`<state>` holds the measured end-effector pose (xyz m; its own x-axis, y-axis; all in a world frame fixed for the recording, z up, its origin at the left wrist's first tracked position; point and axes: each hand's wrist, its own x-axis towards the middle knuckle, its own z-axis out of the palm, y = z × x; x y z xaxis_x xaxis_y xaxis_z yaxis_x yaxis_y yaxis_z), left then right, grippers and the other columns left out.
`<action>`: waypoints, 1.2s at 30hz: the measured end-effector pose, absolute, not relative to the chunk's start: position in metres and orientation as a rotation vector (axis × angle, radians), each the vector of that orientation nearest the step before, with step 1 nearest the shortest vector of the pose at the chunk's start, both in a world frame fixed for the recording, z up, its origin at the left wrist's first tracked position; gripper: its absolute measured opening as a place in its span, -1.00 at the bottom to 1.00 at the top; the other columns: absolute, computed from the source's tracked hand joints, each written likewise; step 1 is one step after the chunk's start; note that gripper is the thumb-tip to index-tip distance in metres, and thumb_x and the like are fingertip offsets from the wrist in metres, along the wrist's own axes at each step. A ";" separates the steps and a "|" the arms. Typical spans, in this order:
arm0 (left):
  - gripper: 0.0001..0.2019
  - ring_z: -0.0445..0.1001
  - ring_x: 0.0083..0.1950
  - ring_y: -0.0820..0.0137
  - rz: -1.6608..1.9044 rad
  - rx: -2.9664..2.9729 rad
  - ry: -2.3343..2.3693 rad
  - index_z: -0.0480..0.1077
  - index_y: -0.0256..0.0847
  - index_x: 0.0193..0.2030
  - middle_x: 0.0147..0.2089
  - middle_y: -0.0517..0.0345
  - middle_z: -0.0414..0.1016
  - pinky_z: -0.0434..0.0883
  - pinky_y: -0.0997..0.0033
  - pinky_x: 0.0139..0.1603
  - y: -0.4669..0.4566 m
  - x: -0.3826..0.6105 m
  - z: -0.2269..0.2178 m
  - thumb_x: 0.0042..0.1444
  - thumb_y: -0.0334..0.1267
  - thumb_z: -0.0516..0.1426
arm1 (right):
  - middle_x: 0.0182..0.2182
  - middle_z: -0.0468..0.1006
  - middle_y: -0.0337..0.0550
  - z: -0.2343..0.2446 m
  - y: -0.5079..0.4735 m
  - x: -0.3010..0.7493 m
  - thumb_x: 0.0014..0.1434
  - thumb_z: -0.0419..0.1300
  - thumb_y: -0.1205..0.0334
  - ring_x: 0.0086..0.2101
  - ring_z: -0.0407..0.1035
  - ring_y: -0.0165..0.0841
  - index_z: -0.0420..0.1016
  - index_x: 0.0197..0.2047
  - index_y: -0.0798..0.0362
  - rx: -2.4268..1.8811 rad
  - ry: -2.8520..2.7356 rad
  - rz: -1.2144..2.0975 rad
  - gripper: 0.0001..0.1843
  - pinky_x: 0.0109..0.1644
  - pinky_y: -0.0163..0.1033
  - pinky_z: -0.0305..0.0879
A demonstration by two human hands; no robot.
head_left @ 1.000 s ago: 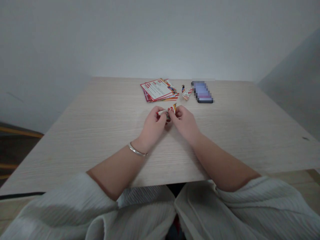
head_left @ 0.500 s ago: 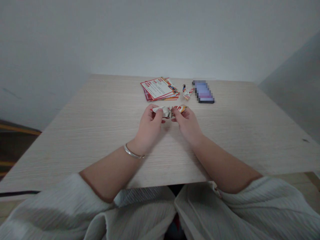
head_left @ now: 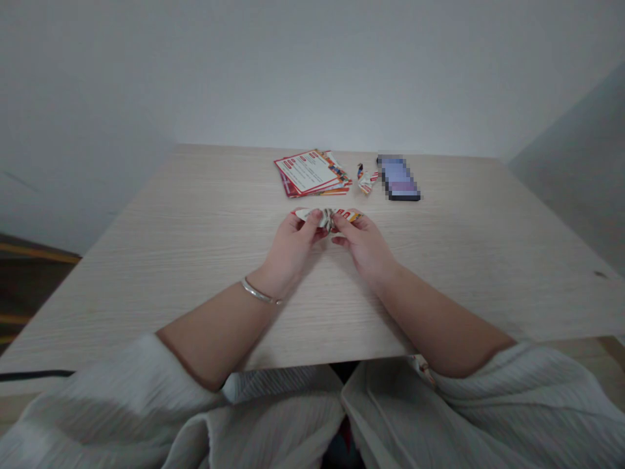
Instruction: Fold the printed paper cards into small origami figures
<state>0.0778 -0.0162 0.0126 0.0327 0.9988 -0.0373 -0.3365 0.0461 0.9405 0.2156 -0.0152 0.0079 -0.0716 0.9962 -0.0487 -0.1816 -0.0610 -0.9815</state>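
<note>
Over the middle of a light wooden table [head_left: 161,254], both hands pinch one small folded piece of printed paper [head_left: 326,215], white with red and orange print. My left hand [head_left: 291,245] grips its left end between thumb and fingers. My right hand [head_left: 362,242] grips its right end. The paper stretches sideways between the fingertips, just above the tabletop. A silver bangle [head_left: 258,294] circles my left wrist.
A stack of red-and-white printed leaflets [head_left: 310,173] lies at the far side of the table. Right of it sits a small folded paper figure [head_left: 364,179], then a dark phone [head_left: 398,177]. A plain wall rises behind the table.
The folded paper was bunched between my hands; my hands have drawn slightly apart and the paper now spreads out wider, left and right.
</note>
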 end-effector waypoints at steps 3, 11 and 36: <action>-0.72 0.57 -0.15 0.44 1.284 0.922 1.002 0.44 -0.21 -0.21 -0.17 0.15 0.61 0.54 0.38 0.01 -0.015 0.078 0.010 0.22 -0.07 0.35 | -0.43 0.52 -0.33 0.007 -0.014 0.214 -0.04 0.46 -0.25 -0.40 0.39 -0.41 0.42 -0.34 -0.07 -1.112 -1.118 1.313 -0.51 -0.30 -0.26 0.39; -0.81 0.53 -0.25 0.47 1.270 0.727 0.743 0.52 -0.25 -0.26 -0.24 0.17 0.61 0.51 0.45 -0.12 -0.018 0.079 0.014 0.18 -0.22 0.41 | -0.48 0.48 -0.41 0.010 -0.016 0.209 -0.10 0.52 -0.18 -0.43 0.36 -0.47 0.37 -0.37 -0.05 -0.992 -0.985 1.389 -0.49 -0.31 -0.30 0.35; -0.68 0.46 -0.39 0.49 1.319 0.705 0.831 0.49 -0.23 -0.28 -0.33 0.19 0.58 0.40 0.49 -0.32 -0.018 0.087 0.019 0.37 -0.01 0.26 | -0.51 0.60 -0.34 0.028 -0.026 0.196 0.41 0.27 0.21 -0.49 0.43 -0.52 0.56 -0.34 0.03 -0.873 -0.421 1.760 -0.76 -0.35 -0.42 0.40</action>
<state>0.0866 -0.0184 0.0186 0.0537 0.9914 -0.1193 -0.5351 0.1295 0.8348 0.1956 -0.0260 0.0284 -0.1552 0.9229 -0.3523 -0.6636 -0.3615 -0.6550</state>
